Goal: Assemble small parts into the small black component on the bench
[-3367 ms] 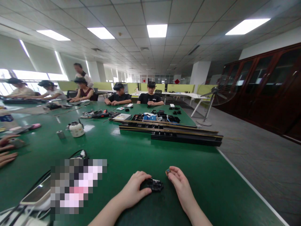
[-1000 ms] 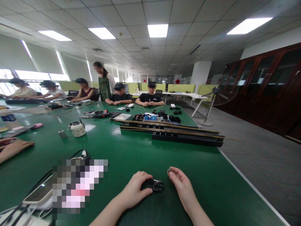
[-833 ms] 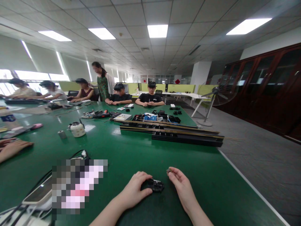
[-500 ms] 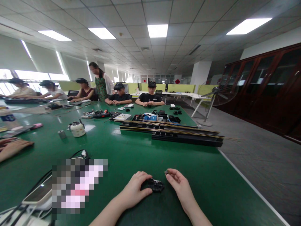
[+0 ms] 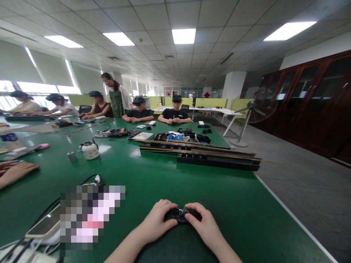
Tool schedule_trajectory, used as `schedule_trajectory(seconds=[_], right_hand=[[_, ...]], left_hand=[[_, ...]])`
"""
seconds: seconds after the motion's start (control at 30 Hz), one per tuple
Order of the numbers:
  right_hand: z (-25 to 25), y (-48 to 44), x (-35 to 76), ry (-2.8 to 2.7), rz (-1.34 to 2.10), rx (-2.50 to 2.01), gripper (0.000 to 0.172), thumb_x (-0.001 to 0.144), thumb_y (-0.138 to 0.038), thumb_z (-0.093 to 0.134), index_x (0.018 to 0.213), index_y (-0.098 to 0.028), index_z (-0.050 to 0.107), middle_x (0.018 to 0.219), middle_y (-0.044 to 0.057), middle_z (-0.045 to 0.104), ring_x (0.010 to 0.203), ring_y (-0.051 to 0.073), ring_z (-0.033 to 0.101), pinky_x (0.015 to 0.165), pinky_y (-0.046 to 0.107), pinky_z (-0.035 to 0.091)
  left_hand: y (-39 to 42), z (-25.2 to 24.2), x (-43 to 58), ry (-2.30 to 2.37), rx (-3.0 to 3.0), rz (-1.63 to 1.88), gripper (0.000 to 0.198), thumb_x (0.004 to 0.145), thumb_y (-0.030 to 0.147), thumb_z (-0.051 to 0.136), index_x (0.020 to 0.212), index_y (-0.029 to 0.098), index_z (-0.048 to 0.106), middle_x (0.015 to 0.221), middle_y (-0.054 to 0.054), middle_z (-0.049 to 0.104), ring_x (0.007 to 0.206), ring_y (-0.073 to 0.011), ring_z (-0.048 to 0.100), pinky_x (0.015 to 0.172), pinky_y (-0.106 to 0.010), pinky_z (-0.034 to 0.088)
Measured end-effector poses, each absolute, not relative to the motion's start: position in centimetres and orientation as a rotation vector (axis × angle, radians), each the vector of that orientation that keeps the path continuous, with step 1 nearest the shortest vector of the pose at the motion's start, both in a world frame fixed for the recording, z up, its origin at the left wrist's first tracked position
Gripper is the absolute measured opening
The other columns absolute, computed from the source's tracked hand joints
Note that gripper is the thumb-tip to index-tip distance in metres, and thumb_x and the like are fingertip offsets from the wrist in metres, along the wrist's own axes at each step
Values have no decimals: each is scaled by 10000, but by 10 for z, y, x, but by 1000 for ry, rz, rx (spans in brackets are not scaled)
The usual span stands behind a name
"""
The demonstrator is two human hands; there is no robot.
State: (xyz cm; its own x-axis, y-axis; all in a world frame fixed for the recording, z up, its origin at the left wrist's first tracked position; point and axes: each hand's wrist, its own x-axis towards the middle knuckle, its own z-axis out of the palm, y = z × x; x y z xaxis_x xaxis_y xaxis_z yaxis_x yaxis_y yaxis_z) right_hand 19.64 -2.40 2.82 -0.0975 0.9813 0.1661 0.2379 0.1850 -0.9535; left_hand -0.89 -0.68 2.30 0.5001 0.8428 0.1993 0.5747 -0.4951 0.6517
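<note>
A small black plastic part [image 5: 180,216] with a lighter strip along its top lies low over the green table. My left hand [image 5: 157,221] grips its left end between thumb and fingers. On its right side, the thumb and forefinger of my right hand [image 5: 205,221] are pinched on a small greyish piece [image 5: 185,210], which meets the top of the black part. My fingertips cover both ends, and the small piece's exact shape is too small to tell.
A phone [image 5: 45,222] with cables and a pixelated patch lie left of my arms. Beyond stand a white jar [image 5: 90,150] and a metal cylinder [image 5: 71,156]. Long black rails [image 5: 219,161] with thin rods cross ahead. Another person's hand [image 5: 20,171] rests at far left.
My right hand has moved left and down, bringing the small greyish piece from the air onto the black part. My left hand keeps its grip in place.
</note>
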Motion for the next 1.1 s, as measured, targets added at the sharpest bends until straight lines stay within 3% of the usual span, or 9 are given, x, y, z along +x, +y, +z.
schedule_trajectory(seconds=[0.5,0.77,1.1], right_hand=[[30,-31,192,-1834,861,-1254,180,670,-235,650,825,-314,699,980,25,668,991,259,551,901,391,385],[30,-33,191,-1866,824,-1398,436,640,-185,607,1073,-240,591,1075,46,630,1025,223,546,931,352,387],[28,-32,189,-1888,777,-1437,459,673,-189,570,1130,-221,556,1140,68,593,1089,220,523,984,361,366]], left_hand=[[-7,21,-9,1146,2257,710,332,784,294,641,1102,225,573,1034,-50,593,967,-227,510,863,-328,395],[-8,18,-9,1156,2268,711,340,779,250,632,1111,229,558,1068,-54,575,995,-233,498,896,-353,396],[-6,14,-11,1135,2203,818,386,817,188,563,1198,211,505,1130,-79,549,1046,-240,487,943,-387,387]])
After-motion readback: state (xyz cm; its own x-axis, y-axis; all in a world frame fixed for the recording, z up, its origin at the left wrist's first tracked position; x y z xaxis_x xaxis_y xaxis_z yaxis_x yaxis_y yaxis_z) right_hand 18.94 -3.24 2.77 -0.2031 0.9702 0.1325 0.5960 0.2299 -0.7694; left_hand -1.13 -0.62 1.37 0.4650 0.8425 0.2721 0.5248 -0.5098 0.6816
